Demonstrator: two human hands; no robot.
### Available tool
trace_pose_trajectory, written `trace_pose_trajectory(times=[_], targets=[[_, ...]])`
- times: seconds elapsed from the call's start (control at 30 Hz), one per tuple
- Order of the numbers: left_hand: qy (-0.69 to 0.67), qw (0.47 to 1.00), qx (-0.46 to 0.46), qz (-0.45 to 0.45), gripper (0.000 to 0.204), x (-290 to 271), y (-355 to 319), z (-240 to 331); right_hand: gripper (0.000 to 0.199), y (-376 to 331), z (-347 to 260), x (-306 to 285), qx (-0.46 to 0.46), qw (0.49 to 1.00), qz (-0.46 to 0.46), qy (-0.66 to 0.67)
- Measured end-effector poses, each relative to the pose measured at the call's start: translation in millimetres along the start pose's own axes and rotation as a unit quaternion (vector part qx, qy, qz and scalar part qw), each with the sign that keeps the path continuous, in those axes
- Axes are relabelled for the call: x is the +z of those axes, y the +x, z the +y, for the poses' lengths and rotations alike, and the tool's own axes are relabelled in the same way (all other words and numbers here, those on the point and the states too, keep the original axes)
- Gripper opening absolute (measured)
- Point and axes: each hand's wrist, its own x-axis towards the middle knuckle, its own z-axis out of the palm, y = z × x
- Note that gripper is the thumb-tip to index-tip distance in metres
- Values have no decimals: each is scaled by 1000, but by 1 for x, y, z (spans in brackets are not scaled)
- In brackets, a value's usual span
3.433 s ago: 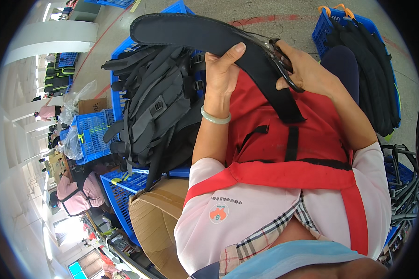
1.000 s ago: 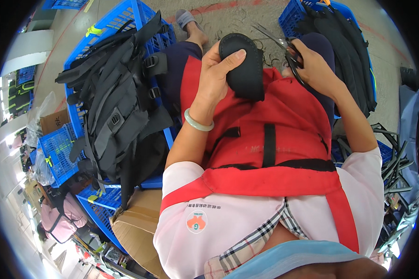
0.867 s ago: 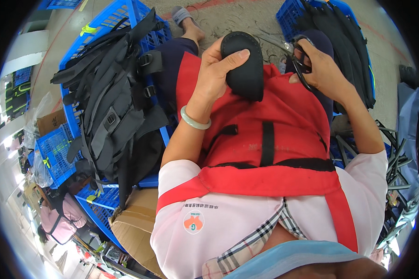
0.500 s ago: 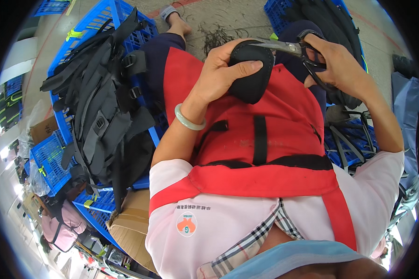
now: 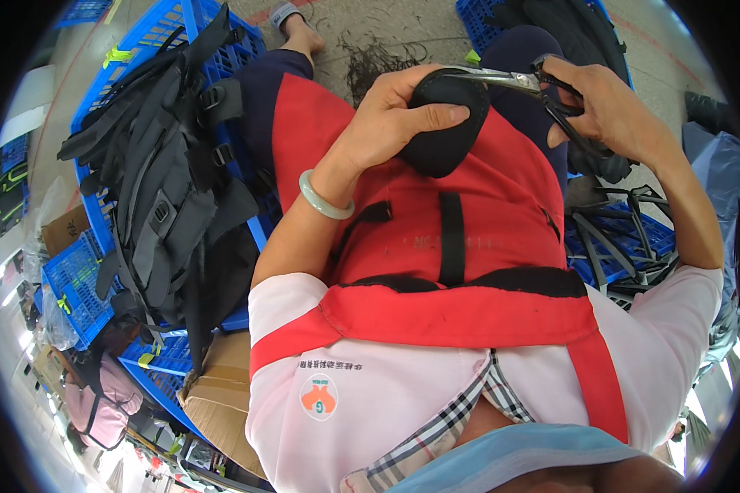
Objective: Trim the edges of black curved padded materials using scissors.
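My left hand [image 5: 384, 123] is closed on a small black padded piece [image 5: 446, 149] with rounded ends and a stitched rim, its thumb lying across the face. My right hand [image 5: 612, 107] has its fingers in the dark handles of a pair of scissors [image 5: 518, 80]. The metal blades reach left to the top edge of the padded piece, and the tips lie along that rim. Whether any thread is between the blades is too small to tell. Both hands are held above the red apron [image 5: 510, 168] over my lap.
At left, a blue plastic crate [image 5: 90, 168] is heaped with black straps and buckles [image 5: 168, 185]. A cardboard box [image 5: 226, 386] stands below it. Another blue crate [image 5: 477, 25] with black pieces is at the upper right. Dark thread scraps [image 5: 378, 66] litter the floor.
The whole view has shifted slightly. My right hand and the scissors have moved a little to the right, with the blade tips still at the padded piece's top edge. My left hand keeps its grip.
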Motion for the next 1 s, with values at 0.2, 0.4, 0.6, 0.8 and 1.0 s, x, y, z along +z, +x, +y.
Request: trace_pose_trajectory(times=[0.2, 0.4, 0.6, 0.8, 1.0], targets=[[-20, 999, 0, -26, 29, 0, 1, -1, 70, 2, 8, 8, -89, 990, 98, -47], [-2, 998, 26, -53, 29, 1, 3, -2, 64, 6, 11, 12, -163, 946, 230, -161], [-12, 997, 21, -70, 30, 0, 2, -5, 60, 3, 2, 3, -88, 983, 116, -111], [-4, 997, 7, -75, 31, 2, 1, -8, 59, 4, 2, 2, -116, 974, 131, -146], [-17, 996, -6, -87, 32, 0, 1, -9, 62, 5, -1, -3, -93, 976, 96, -172]])
